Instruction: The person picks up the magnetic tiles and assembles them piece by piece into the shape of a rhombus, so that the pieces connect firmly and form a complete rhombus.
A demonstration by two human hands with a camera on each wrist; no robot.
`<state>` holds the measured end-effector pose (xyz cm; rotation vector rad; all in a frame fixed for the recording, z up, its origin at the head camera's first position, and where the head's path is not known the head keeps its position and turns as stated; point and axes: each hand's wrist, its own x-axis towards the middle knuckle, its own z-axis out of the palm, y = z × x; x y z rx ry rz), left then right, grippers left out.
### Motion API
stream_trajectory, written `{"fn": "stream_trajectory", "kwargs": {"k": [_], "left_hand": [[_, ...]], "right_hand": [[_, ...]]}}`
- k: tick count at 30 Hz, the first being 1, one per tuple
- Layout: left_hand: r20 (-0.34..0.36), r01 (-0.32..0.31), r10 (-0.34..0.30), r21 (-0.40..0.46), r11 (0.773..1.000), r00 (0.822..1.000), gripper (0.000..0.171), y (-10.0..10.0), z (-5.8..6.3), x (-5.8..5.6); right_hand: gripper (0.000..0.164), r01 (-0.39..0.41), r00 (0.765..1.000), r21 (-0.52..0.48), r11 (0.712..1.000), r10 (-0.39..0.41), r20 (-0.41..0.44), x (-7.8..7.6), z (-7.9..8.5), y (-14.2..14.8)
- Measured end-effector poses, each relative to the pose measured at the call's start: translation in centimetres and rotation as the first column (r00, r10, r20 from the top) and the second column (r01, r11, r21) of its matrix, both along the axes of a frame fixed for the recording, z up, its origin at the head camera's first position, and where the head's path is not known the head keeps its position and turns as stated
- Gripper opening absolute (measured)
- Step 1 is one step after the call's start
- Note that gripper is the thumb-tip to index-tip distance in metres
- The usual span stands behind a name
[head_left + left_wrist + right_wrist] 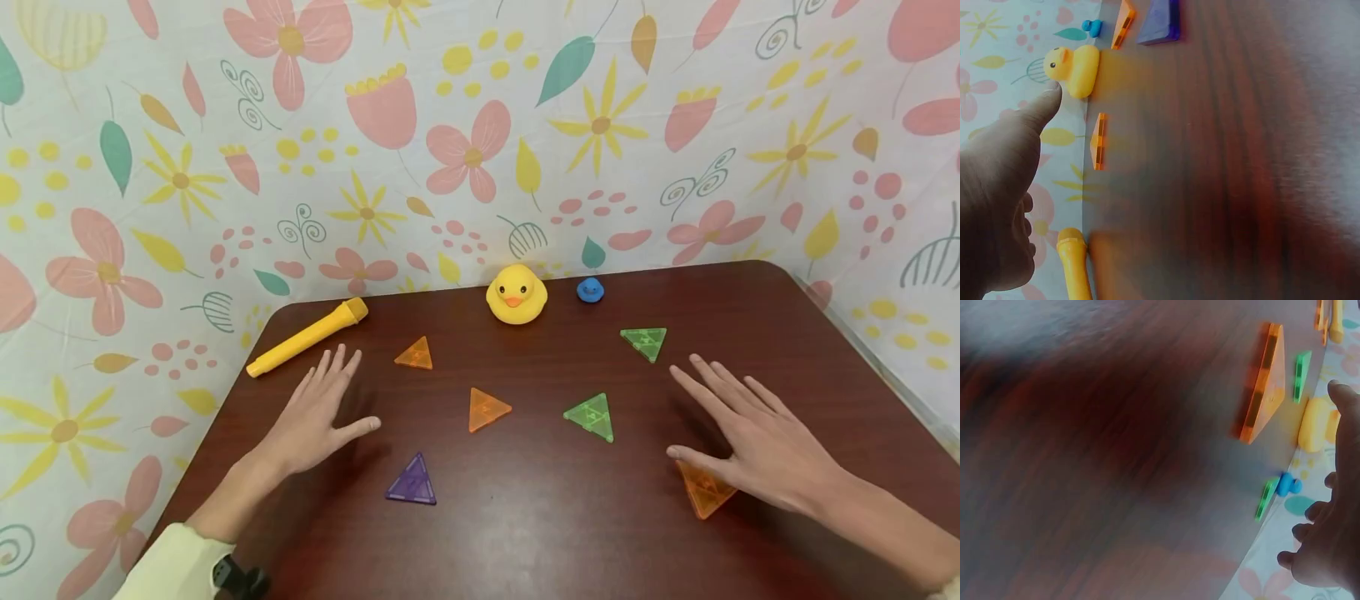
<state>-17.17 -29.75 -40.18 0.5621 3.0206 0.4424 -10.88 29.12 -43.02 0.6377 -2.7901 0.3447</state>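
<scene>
My left hand (311, 421) hovers over the left of the table, fingers spread, holding nothing. Nearest to it are a yellow toy microphone (307, 337) and a purple triangular tile (412, 482). On the right, my right hand (765, 442) is spread above an orange triangular tile (705, 492), hiding part of it. The right wrist view shows a gap between that hand and the orange tile (1265, 387). Two more orange triangles (417, 353) (487, 409) lie left of centre. Two green triangles, one farther back (645, 342) and one nearer (592, 417), lie right of centre.
A yellow rubber duck (517, 296) and a small blue duck (590, 290) stand at the back edge of the dark brown table (510, 533). Behind them hangs a flower-patterned cloth (465, 67), which also runs along both sides.
</scene>
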Motion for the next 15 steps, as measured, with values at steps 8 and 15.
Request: {"fn": "stream_trajectory", "kwargs": {"k": [8, 15], "left_hand": [[0.095, -0.028, 0.008, 0.21, 0.977, 0.995, 0.112, 0.1, 0.7, -2.5], [0.163, -0.079, 0.026, 0.329, 0.941, 0.986, 0.112, 0.6, 0.7, -4.9]], "right_hand": [[0.108, -0.083, 0.996, -0.073, 0.994, 0.085, 0.023, -1.4, 0.7, -3.1], [0.106, -0.148, 0.972, -0.203, 0.968, 0.181, 0.152, -3.4, 1.3, -6.0]]}}
